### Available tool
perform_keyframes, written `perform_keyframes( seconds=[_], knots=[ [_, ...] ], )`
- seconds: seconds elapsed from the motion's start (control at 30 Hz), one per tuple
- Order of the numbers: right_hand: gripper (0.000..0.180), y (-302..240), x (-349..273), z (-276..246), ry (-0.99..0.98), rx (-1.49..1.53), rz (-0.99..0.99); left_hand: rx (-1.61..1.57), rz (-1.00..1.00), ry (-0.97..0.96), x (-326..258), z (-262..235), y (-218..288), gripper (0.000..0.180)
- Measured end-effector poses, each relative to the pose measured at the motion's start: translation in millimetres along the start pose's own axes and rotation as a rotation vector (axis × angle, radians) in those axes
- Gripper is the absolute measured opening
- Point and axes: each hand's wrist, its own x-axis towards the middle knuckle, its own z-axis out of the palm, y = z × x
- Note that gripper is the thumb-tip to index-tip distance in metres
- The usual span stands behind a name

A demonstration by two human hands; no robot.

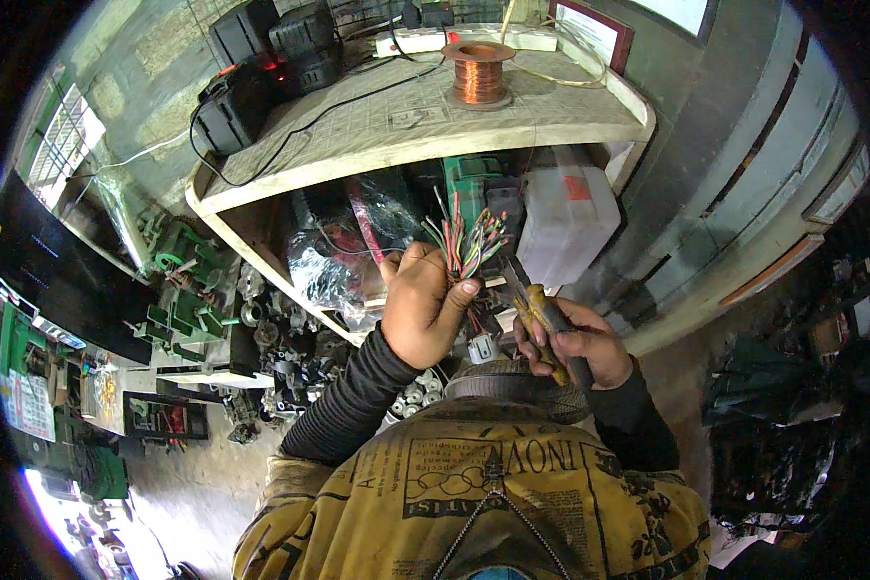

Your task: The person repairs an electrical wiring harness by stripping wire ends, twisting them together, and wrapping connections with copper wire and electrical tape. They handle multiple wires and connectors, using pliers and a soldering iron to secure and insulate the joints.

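Note:
My left hand (418,311) is closed around a bundle of coloured wires (472,237), thumb pressed against it. Their loose ends fan upward in green, red, white, yellow and other colours. Below the fist hangs a light grey plug connector (482,348), seemingly on the same bundle. In my right hand (599,350) is a pair of pliers (539,311) with worn yellowish-brown and dark handles. The dark jaws point up and left, close to the wires' right side. Whether the jaws touch a wire, I cannot tell.
Ahead stands a pale shelf unit (396,111) bearing a spool of copper wire (479,75), black devices (237,106) and cables. Inside it are a whitish plastic container (568,222) and plastic-wrapped items (333,271). Green machines (184,314) and metal parts (290,362) lie to the left.

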Motion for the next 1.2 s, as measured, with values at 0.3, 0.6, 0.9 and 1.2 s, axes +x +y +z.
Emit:
perform_keyframes(
  seconds=[0.3, 0.6, 0.9, 1.2],
  knots=[
    [0.033, -2.1, 5.8, -4.1, -0.001, 0.013, 0.094, 0.004, -0.053, -0.026, -5.0, -7.5, -5.5, 0.022],
    [0.037, 6.5, 17.0, -5.6, -0.016, 0.009, 0.088, 0.012, -0.089, -0.015, -17.6, -17.1, -20.9, 0.022],
    [0.033, -28.1, 42.1, 24.2, -0.206, -0.533, 0.052, -0.403, -0.351, 0.121, -53.8, -43.0, -32.9, 0.025],
    [0.040, -103.1, 228.7, 75.8, 0.002, -2.014, -0.582, -0.410, -0.450, 0.172, -100.5, -63.9, -13.6, 0.032]
  ],
)
